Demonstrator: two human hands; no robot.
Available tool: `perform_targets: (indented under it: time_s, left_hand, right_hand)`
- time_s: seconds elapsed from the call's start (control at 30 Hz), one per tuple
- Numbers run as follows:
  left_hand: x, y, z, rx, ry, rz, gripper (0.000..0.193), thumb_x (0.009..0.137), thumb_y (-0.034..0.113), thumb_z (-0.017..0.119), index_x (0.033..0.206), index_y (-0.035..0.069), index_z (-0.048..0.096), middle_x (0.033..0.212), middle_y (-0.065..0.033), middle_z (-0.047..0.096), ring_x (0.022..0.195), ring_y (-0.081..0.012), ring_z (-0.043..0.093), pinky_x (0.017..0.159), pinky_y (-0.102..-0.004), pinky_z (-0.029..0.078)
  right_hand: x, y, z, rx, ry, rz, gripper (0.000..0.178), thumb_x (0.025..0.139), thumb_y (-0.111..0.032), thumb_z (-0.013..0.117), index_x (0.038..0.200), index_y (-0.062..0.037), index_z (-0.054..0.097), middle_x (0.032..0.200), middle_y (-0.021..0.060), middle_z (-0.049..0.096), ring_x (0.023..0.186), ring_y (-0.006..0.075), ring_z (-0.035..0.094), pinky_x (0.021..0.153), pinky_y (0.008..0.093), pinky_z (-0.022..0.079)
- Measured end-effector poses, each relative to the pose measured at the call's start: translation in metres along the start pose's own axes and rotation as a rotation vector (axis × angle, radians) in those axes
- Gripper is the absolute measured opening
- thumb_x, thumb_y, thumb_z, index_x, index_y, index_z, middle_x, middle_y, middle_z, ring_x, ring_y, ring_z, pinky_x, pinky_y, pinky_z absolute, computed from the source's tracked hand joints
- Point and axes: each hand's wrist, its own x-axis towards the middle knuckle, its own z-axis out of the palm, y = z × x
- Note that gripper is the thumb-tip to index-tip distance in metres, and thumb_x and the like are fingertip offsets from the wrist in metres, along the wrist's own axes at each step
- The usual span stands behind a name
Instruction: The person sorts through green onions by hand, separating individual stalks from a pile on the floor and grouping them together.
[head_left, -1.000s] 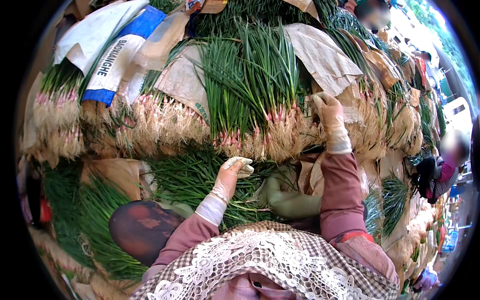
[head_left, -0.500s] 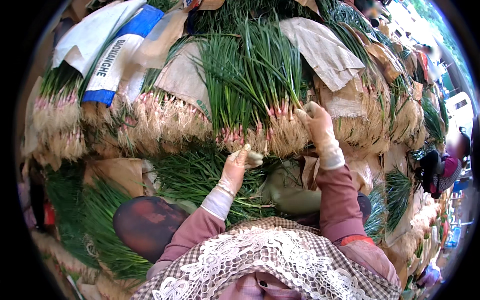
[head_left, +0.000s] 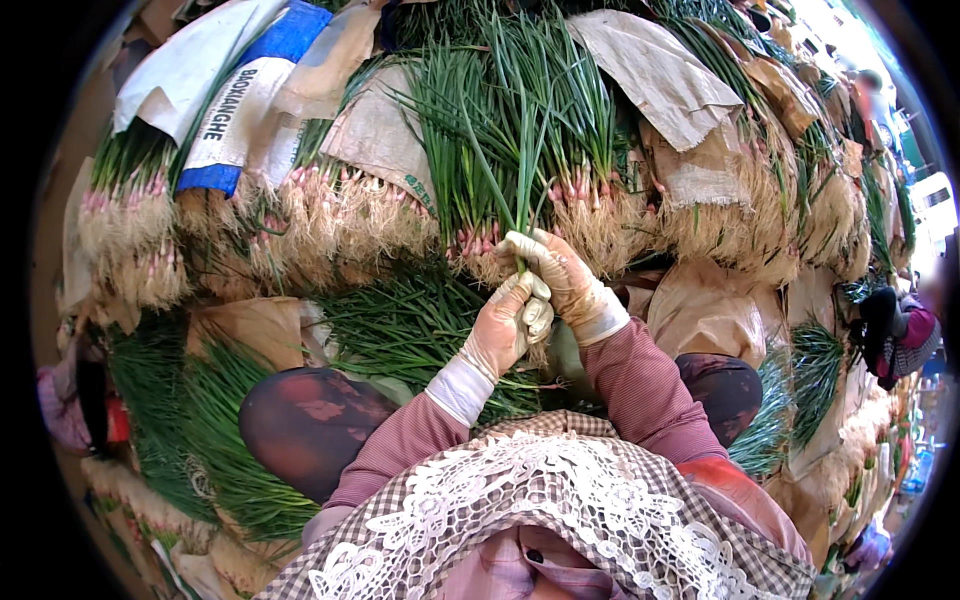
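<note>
A few green onions [head_left: 522,190] stand upright in my gloved hands, their long leaves pointing away from me over the row. My right hand [head_left: 560,272] is closed round the lower stalks. Just below it, touching, my left hand [head_left: 508,325] is closed on the same stalks nearer the root end. Pale roots [head_left: 538,354] show under my left fingers; the bulbs are hidden by the gloves. Right behind my hands lies a row of green onions [head_left: 583,185] with pinkish bulbs and long tan roots.
Loose green leaves [head_left: 410,325] lie between my knees. Brown cloth [head_left: 715,308] is at the right, and a tan sack piece [head_left: 660,75] covers part of the row. A white and blue sack [head_left: 240,115] lies at the left. Another person [head_left: 905,335] is at the far right.
My right hand has moved left and towards me from the row, with green onions now in it. My left hand has moved slightly right and has closed on the same stalks.
</note>
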Motion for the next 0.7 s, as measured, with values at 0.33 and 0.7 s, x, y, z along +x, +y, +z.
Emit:
perform_targets:
  time_s: [0.33,0.7]
  left_hand:
    - [-0.002,0.005,0.009,0.046,0.416,-0.085,0.041,0.081,0.045,0.039,0.073,0.007,0.051,0.04,0.0051,0.028,0.031,-0.0075,0.025,0.029,-0.0208,0.021]
    - [-0.009,0.04,0.019,0.306,0.264,0.244,0.03,0.085,0.024,0.041,0.088,-0.003,0.053,0.047,0.0024,0.038,0.042,-0.0059,0.037,0.037,-0.0187,0.032]
  right_hand:
    - [0.006,0.02,-0.022,-1.576,0.324,-0.161,0.032,0.081,-0.032,0.041,0.079,-0.0032,0.054,0.069,0.0175,0.055,0.07,0.033,0.053,0.061,0.0391,0.04]
    - [0.011,-0.076,-0.055,-1.221,0.634,0.0,0.027,0.078,-0.031,0.051,0.092,-0.0082,0.053,0.08,0.0094,0.056,0.079,0.0209,0.054,0.074,0.0296,0.042]
